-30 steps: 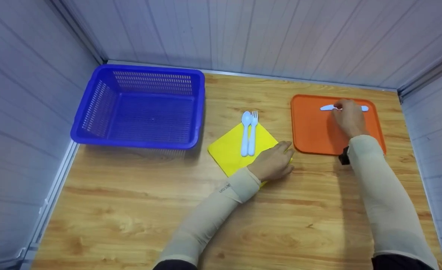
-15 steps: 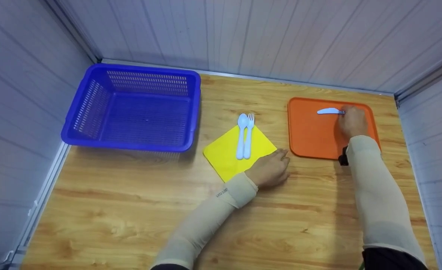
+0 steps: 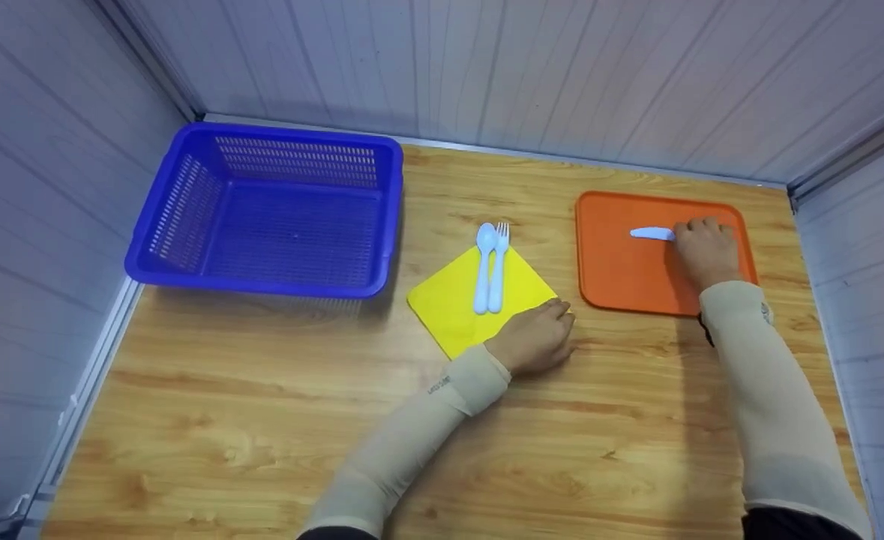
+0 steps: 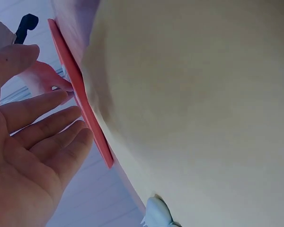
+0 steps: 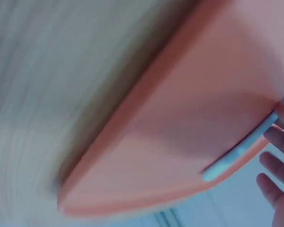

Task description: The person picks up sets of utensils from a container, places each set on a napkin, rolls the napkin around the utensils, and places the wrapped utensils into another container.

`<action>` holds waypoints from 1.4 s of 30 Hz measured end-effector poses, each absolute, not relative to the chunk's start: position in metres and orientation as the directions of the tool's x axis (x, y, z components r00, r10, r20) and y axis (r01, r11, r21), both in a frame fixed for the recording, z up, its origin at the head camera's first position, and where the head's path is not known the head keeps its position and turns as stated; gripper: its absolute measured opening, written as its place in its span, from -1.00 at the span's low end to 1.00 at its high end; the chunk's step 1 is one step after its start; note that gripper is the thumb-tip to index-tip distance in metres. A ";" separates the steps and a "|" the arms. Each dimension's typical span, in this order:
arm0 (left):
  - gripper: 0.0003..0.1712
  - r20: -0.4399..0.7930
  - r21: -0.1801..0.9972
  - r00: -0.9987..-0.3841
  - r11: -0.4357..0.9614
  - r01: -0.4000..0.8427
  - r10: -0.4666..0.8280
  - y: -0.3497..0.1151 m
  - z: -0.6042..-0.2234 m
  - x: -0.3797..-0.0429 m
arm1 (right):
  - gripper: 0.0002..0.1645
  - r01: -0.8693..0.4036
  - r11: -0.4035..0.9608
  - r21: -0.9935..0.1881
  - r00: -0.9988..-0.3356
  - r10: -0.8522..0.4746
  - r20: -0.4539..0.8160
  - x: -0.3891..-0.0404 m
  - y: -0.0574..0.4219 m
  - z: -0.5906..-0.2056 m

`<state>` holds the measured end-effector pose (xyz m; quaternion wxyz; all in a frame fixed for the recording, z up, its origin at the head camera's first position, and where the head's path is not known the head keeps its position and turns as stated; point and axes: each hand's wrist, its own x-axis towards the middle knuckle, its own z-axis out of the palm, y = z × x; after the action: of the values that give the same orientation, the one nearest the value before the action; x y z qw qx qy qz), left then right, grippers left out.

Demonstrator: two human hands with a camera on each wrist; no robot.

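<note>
My right hand (image 3: 705, 251) is over the orange tray (image 3: 621, 281) and pinches a light blue plastic knife (image 3: 651, 233) between thumb and index finger, as the right wrist view shows. Its blade points left; the hand covers the handle in the head view. My left hand (image 3: 535, 337) lies across the near right side of a yellow napkin (image 3: 449, 300), its fingers loosely extended with nothing in them. A light blue spoon (image 3: 483, 270) and a matching fork (image 3: 498, 274) lie side by side on that napkin, bowl and tines reaching past its far corner.
At the back left stands a blue perforated plastic basket (image 3: 262, 285) with nothing in it. Pale panel walls (image 3: 449, 75) enclose the wooden table (image 3: 262, 420) at the back and on both sides. The tray sits near the back right corner.
My right hand has shifted along the knife onto its handle, which showed beyond the hand before. The knife has come slightly nearer on the tray. My left hand has barely moved.
</note>
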<state>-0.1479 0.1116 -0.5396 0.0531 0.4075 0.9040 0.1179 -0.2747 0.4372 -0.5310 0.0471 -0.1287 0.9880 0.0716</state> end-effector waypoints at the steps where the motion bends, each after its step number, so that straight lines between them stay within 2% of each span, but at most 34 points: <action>1: -0.47 0.001 0.252 -0.663 0.641 0.725 0.749 0.110 -0.540 -0.147 | -0.78 -0.291 0.942 0.167 -0.954 -0.274 -0.121 -0.273 0.437 -0.532; 5: -0.47 -0.007 0.243 -0.671 0.652 0.718 0.741 0.106 -0.540 -0.145 | -0.78 -0.349 0.901 0.258 -0.937 -0.328 -0.122 -0.265 0.434 -0.534; 8: -0.47 -0.017 0.248 -0.683 0.665 0.705 0.730 0.102 -0.539 -0.144 | -0.78 -0.354 0.899 0.259 -0.935 -0.336 -0.112 -0.261 0.431 -0.533; 14: -0.43 -0.032 0.284 -0.709 0.687 0.669 0.704 0.091 -0.535 -0.143 | -0.80 -0.349 0.921 0.173 -0.937 -0.341 -0.075 -0.254 0.420 -0.529; 17: -0.41 -0.040 0.291 -0.722 0.699 0.653 0.691 0.082 -0.533 -0.141 | -0.80 -0.344 0.933 0.106 -0.938 -0.346 0.007 -0.250 0.410 -0.528; 21: -0.41 -0.030 0.284 -0.733 0.709 0.646 0.680 0.069 -0.532 -0.139 | -0.69 -0.364 0.930 0.049 -0.916 -0.367 0.161 -0.243 0.391 -0.527; 28: -0.39 -0.043 0.344 -0.785 0.747 0.569 0.618 0.038 -0.528 -0.136 | -0.69 -0.373 0.927 -0.033 -0.909 -0.358 0.214 -0.230 0.344 -0.521; 34: -0.41 0.004 0.364 -0.832 0.774 0.518 0.555 0.009 -0.528 -0.136 | -0.74 -0.421 0.902 -0.097 -0.865 -0.367 0.344 -0.219 0.303 -0.524; 37: -0.44 0.019 0.385 -0.856 0.786 0.484 0.517 -0.004 -0.530 -0.134 | -0.73 -0.408 0.902 -0.138 -0.875 -0.344 0.342 -0.213 0.285 -0.526; 42: -0.44 -0.033 0.401 -0.892 0.824 0.401 0.451 -0.022 -0.534 -0.131 | -0.71 -0.342 0.909 -0.239 -0.930 -0.291 0.225 -0.207 0.259 -0.527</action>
<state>-0.1310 -0.0222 -0.5344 0.0633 0.2235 0.9528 0.1954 -0.2071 0.2587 -0.5265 -0.0927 -0.1626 0.9725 -0.1383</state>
